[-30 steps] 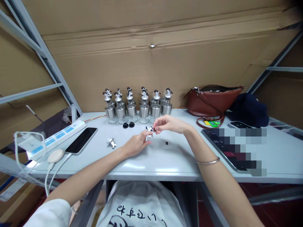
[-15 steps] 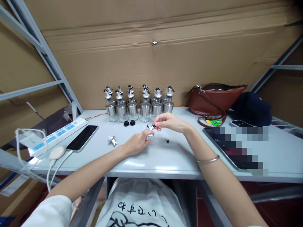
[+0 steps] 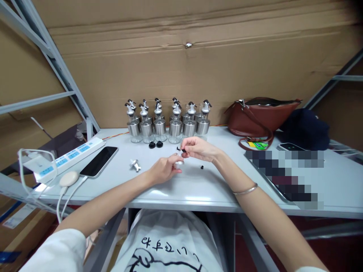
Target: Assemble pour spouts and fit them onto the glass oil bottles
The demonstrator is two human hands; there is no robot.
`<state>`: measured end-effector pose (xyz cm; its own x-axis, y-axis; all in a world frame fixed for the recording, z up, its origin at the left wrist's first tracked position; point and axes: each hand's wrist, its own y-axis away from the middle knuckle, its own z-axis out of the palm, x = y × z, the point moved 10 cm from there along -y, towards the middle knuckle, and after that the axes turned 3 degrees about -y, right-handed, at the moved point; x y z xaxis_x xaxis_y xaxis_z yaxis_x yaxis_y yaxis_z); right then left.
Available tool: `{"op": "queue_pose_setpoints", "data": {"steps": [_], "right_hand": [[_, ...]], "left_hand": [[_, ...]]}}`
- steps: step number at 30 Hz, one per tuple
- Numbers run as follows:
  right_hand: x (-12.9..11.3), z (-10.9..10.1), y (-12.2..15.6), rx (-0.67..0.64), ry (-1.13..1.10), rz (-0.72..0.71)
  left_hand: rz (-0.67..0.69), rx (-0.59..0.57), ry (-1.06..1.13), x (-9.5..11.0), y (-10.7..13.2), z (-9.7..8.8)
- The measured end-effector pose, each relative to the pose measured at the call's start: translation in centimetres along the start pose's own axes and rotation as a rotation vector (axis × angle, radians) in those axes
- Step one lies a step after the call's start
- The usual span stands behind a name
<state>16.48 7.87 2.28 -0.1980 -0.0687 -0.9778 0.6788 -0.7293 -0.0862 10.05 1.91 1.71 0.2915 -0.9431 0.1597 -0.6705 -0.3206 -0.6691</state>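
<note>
My left hand (image 3: pixel 163 170) pinches a small white and silver pourer cap (image 3: pixel 179 156) just above the grey table (image 3: pixel 198 189). My right hand (image 3: pixel 198 148) is closed on a tiny black piece at the top of that same cap. A second pourer cap (image 3: pixel 135 165) lies on the table to the left. A small black piece (image 3: pixel 202 166) lies just right of my hands. Two black round stoppers (image 3: pixel 155 144) sit in front of a row of several glass and steel bottles (image 3: pixel 167 122) fitted with pourer caps.
A black phone (image 3: pixel 99 161), a white power strip (image 3: pixel 69 155) and a round white charger (image 3: pixel 68 178) lie at the left. A brown bag (image 3: pixel 263 115), a dark cloth (image 3: pixel 306 128) and a tablet (image 3: pixel 283 172) are at the right. Cardboard (image 3: pixel 181 68) backs the table.
The camera view has shifted slightly. Both hands keep hold of the cap, with the right fingers still working at its top.
</note>
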Motion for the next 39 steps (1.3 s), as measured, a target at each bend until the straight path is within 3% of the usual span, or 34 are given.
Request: {"op": "queue_pose_setpoints", "data": {"steps": [13,22,39], "right_hand": [[-0.4,-0.2,0.9,-0.059,0.036,0.055],[0.2,1.7,1.0,-0.198,0.091,0.083],[-0.5,2.2,0.4,-0.222,0.098,-0.029]], "left_hand": [[0.067,-0.074,-0.092,1.0,-0.6,0.4],[0.109,-0.023,-0.111,1.4,-0.4,0.0],[0.107,0.0,-0.113,0.9,0.0,0.3]]}}
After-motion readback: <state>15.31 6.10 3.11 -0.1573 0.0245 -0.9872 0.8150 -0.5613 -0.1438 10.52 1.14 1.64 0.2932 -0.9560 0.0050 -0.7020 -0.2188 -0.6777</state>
